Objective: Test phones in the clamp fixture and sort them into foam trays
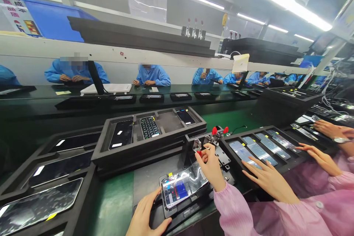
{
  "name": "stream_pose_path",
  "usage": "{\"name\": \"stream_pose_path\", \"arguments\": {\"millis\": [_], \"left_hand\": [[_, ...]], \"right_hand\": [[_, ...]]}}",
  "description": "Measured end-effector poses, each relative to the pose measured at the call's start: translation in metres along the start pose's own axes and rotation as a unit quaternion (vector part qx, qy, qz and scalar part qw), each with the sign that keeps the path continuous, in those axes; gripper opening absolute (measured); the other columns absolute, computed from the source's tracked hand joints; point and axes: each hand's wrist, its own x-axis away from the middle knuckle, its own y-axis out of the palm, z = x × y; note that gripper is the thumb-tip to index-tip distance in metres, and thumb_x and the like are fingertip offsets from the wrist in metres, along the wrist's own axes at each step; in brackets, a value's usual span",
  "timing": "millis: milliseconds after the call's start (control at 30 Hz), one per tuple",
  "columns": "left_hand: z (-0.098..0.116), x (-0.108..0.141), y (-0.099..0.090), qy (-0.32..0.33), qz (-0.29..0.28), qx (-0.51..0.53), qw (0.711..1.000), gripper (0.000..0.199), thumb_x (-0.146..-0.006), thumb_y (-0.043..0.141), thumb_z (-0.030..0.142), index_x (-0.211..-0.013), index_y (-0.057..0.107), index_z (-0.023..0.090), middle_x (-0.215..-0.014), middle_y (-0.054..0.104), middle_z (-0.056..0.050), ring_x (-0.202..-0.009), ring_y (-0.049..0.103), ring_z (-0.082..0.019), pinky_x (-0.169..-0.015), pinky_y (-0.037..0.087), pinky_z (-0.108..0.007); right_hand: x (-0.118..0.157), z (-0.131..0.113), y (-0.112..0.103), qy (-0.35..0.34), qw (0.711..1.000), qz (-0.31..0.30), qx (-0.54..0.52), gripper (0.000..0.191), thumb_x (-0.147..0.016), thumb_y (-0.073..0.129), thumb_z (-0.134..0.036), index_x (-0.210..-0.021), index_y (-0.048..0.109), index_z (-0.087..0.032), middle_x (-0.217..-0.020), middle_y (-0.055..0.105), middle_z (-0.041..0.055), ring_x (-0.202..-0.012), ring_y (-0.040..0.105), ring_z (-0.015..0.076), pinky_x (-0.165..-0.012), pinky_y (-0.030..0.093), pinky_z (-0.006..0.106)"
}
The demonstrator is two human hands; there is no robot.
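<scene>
A smartphone [181,186] with a lit screen and a yellow tab lies face up in a black test fixture [190,208] on the bench before me. My left hand [146,214] is at the fixture's left corner, thumb and fingers apart; whether it presses on the fixture I cannot tell. Behind the phone's right end, my right hand [211,166] has its fingers closed round the red-tipped lever of a toggle clamp [197,147]. More red-tipped toggle clamps [217,136] stand just beyond that hand. The phone's right end is partly hidden under my right hand.
At left, a black foam tray [88,180] holds phones. Another foam tray [163,138] with phones sits behind the fixture. To the right, a co-worker's hand [272,179] reaches over a phone tray [293,160]; other hands are beyond. Workers in blue sit across.
</scene>
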Motion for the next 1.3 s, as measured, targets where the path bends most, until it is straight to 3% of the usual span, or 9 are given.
{"name": "stream_pose_path", "arguments": {"millis": [133,267,333,467,667,800,900,1067,1300], "left_hand": [[-0.003,-0.004,-0.002,0.036,0.001,-0.017,0.999,0.062,-0.076,0.062,0.043,-0.129,0.036,0.026,-0.122,0.057,-0.005,-0.111,0.054,-0.024,-0.091,0.049,-0.037],[0.003,-0.008,-0.001,0.050,0.006,-0.026,0.998,0.060,-0.075,0.062,0.047,-0.128,0.040,0.027,-0.120,0.060,-0.004,-0.108,0.056,-0.024,-0.088,0.049,-0.035],[0.012,-0.012,0.003,0.050,0.003,-0.028,0.998,0.059,-0.075,0.061,0.048,-0.127,0.042,0.026,-0.119,0.060,-0.005,-0.107,0.056,-0.025,-0.089,0.048,-0.037],[0.033,-0.025,0.012,0.050,-0.012,-0.022,0.998,0.059,-0.075,0.061,0.045,-0.128,0.041,0.026,-0.120,0.058,-0.005,-0.106,0.054,-0.026,-0.094,0.042,-0.043],[0.046,-0.037,0.013,0.037,-0.041,0.006,0.998,0.065,-0.073,0.061,0.037,-0.132,0.035,0.027,-0.119,0.054,-0.004,-0.107,0.049,-0.025,-0.095,0.038,-0.040],[0.048,-0.041,0.009,0.031,-0.062,0.004,0.998,0.069,-0.071,0.061,0.036,-0.134,0.034,0.029,-0.115,0.052,-0.005,-0.104,0.048,-0.026,-0.095,0.037,-0.041],[0.047,-0.047,0.010,0.034,-0.071,-0.001,0.997,0.073,-0.068,0.063,0.037,-0.135,0.033,0.030,-0.112,0.052,-0.005,-0.103,0.048,-0.027,-0.096,0.035,-0.044],[0.041,-0.053,0.015,0.044,-0.077,-0.007,0.996,0.071,-0.064,0.066,0.039,-0.130,0.043,0.029,-0.107,0.054,-0.006,-0.098,0.051,-0.028,-0.092,0.039,-0.044],[0.039,-0.045,0.025,0.017,-0.023,0.024,0.999,0.085,-0.058,0.070,0.032,-0.135,0.034,0.026,-0.112,0.056,-0.008,-0.099,0.051,-0.029,-0.090,0.041,-0.042]], "right_hand": [[-0.004,-0.009,-0.011,-0.083,0.992,0.089,-0.018,0.042,-0.087,0.043,-0.030,-0.126,0.031,-0.018,-0.063,0.043,-0.0059,-0.055,0.046,0.0101,-0.060,0.045,0.025],[-0.025,-0.016,-0.037,-0.119,0.968,0.210,0.062,0.041,-0.085,0.048,-0.030,-0.124,0.040,-0.019,-0.086,0.054,0.0038,-0.076,0.053,0.0141,-0.069,0.046,0.029],[-0.038,-0.018,-0.048,-0.129,0.965,0.202,0.110,0.036,-0.086,0.047,-0.031,-0.121,0.046,-0.020,-0.099,0.055,0.0082,-0.088,0.053,0.0173,-0.073,0.047,0.032],[-0.053,-0.019,-0.056,-0.158,0.973,0.094,0.137,0.034,-0.088,0.044,-0.031,-0.121,0.049,-0.022,-0.107,0.057,0.0080,-0.096,0.054,0.0184,-0.078,0.048,0.034],[-0.047,-0.020,-0.065,-0.139,0.981,0.047,0.123,0.036,-0.088,0.044,-0.033,-0.122,0.047,-0.022,-0.113,0.056,0.0071,-0.098,0.055,0.0181,-0.078,0.047,0.033],[-0.019,-0.010,-0.065,-0.142,0.979,0.113,0.088,0.014,-0.086,0.047,-0.028,-0.094,0.056,-0.021,-0.096,0.061,0.0049,-0.092,0.056,0.0176,-0.081,0.046,0.034],[0.007,0.009,-0.053,-0.155,0.962,0.162,0.157,0.012,-0.085,0.050,-0.026,-0.082,0.060,-0.022,-0.106,0.062,0.0058,-0.102,0.052,0.0215,-0.090,0.040,0.042],[0.023,0.031,-0.033,-0.147,0.942,0.129,0.273,0.023,-0.083,0.052,-0.033,-0.103,0.063,-0.029,-0.125,0.052,0.0057,-0.112,0.047,0.0291,-0.087,0.038,0.053],[0.009,0.027,-0.042,-0.164,0.953,0.188,0.172,0.024,-0.081,0.048,-0.035,-0.102,0.060,-0.036,-0.101,0.062,0.0077,-0.091,0.059,0.0302,-0.072,0.050,0.052]]}}
